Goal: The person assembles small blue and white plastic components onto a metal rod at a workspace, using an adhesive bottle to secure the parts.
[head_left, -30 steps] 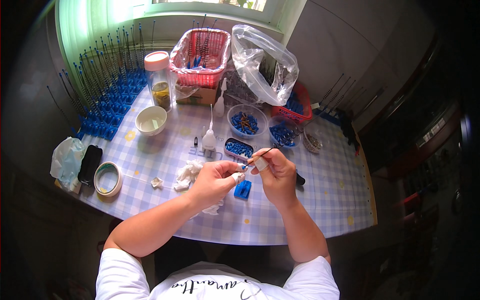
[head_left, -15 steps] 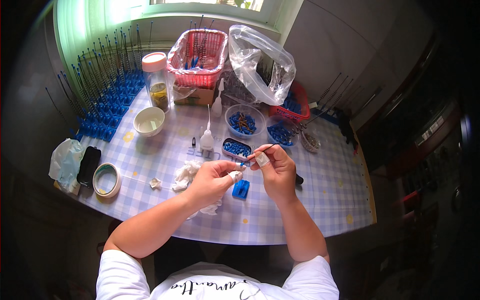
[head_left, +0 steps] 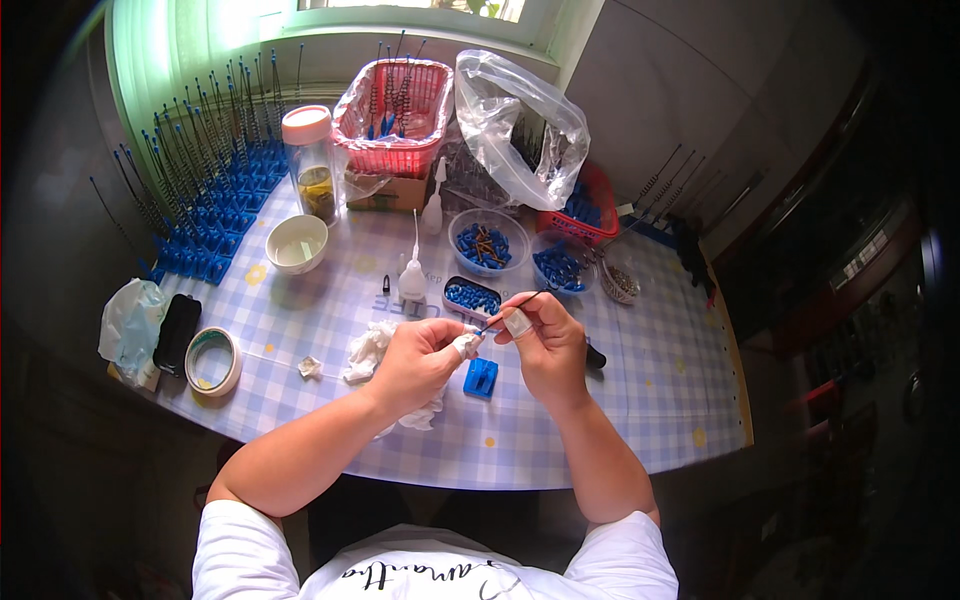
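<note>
We find the left hand [head_left: 416,360] pinching a small blue tip [head_left: 480,332] and the right hand [head_left: 550,355] gripping a dark rod [head_left: 496,320] close to it, presumably to steady thin ends above the checked cloth [head_left: 620,430]. A blue block [head_left: 480,379] sits just below, loose blue parts [head_left: 472,297] just beyond, likely for short reaches. Compared with half a second ago, we see the left thumb and forefinger closed tighter together.

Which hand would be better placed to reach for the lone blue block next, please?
Probably the left hand: its fingertips are nearer the lone blue block than those of the right hand, though both hands are occupied with the thin dark rod.
</note>
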### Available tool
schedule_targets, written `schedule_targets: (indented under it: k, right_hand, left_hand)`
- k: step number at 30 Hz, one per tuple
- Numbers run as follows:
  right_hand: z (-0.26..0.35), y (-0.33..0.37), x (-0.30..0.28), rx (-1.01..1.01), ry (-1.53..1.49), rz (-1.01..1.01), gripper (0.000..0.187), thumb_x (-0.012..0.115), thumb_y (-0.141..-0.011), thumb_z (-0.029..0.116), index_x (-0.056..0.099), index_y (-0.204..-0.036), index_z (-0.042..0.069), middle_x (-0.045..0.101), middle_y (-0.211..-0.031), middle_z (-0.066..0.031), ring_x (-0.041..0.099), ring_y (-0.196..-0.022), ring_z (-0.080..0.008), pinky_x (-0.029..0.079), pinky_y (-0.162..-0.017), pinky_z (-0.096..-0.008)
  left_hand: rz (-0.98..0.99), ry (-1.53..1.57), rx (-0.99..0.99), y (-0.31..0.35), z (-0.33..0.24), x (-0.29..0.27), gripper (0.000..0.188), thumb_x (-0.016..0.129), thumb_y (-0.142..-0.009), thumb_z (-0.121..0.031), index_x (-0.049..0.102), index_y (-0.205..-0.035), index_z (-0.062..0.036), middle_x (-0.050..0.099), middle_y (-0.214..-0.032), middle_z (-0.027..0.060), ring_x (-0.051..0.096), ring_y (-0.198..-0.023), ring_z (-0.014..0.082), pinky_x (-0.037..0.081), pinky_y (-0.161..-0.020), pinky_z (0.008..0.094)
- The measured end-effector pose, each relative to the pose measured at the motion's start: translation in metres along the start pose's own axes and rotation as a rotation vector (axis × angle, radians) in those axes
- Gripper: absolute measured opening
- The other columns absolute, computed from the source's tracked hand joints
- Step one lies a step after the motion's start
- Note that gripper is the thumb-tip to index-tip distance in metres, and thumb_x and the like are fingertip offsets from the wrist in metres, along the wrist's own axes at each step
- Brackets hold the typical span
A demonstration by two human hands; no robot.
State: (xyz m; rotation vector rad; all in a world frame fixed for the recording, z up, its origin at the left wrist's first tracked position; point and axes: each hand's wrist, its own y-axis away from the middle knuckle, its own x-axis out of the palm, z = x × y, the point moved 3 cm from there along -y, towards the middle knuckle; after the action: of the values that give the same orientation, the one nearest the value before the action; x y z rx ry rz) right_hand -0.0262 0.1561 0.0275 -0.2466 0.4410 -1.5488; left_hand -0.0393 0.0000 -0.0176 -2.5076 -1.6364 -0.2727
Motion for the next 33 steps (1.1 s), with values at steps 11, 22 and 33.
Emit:
schedule_targets:
  k: [11,22,33]
  right_hand:
    - [-0.0024,-0.0029,-0.0017,0.101,-0.155,0.023,0.006,0.053,-0.092,0.005,0.058,-0.095,0.003,0.064,-0.083,-0.0056,0.063,-0.079,-0.0107,0.053,-0.068,-0.0232]
    - [-0.0074,-0.004,-0.002,0.122,-0.228,0.048,0.006,0.054,-0.091,0.006,0.059,-0.095,0.003,0.064,-0.083,-0.0057,0.064,-0.079,-0.0107,0.054,-0.067,-0.0235]
    - [-0.0083,-0.0044,-0.0029,0.153,-0.233,0.051,0.006,0.054,-0.091,0.005,0.059,-0.095,0.003,0.064,-0.084,-0.0056,0.064,-0.079,-0.0108,0.054,-0.066,-0.0241]
  left_hand:
    - [-0.021,-0.089,0.045,0.002,0.0006,-0.001,0.016,0.063,-0.085,-0.007,0.065,-0.096,0.0048,0.066,-0.082,0.005,0.06,-0.075,0.0077,0.048,-0.069,0.0214]
    - [-0.043,-0.116,0.054,0.0026,0.001,-0.0006,0.014,0.063,-0.085,-0.006,0.065,-0.093,0.0047,0.066,-0.081,0.0051,0.059,-0.073,0.0067,0.047,-0.066,0.0204]
    - [-0.044,-0.124,0.068,0.0022,0.0014,-0.0009,0.014,0.063,-0.085,-0.006,0.065,-0.094,0.0044,0.065,-0.081,0.0043,0.058,-0.073,0.0061,0.047,-0.065,0.0201]
